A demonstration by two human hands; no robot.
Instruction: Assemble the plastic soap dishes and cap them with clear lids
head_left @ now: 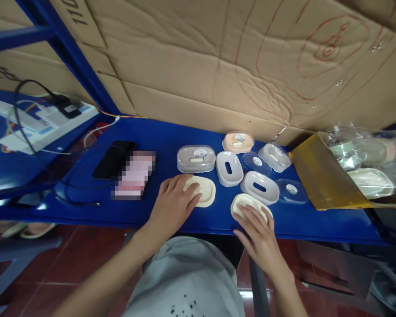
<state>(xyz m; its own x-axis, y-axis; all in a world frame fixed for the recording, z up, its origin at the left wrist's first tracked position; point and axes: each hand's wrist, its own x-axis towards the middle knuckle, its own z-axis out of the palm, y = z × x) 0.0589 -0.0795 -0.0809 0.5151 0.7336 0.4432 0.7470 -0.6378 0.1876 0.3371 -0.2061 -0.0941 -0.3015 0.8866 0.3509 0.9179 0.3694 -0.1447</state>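
Note:
My left hand rests with its fingers spread on a cream oval tray lying on the blue table. Under the extended fingers of my right hand is a second cream oval tray, near the table's front edge. Just behind them sit two white soap-dish bases, each with a dark slot in its floor. Clear lids lie beside these. Farther back are lidded soap boxes: a grey one, a peach one and another pale one.
An open cardboard box with plastic-wrapped items stands at the right. To the left lie a black phone, a pixelated pink item, and a power strip with loose cables. A cardboard sheet walls off the back.

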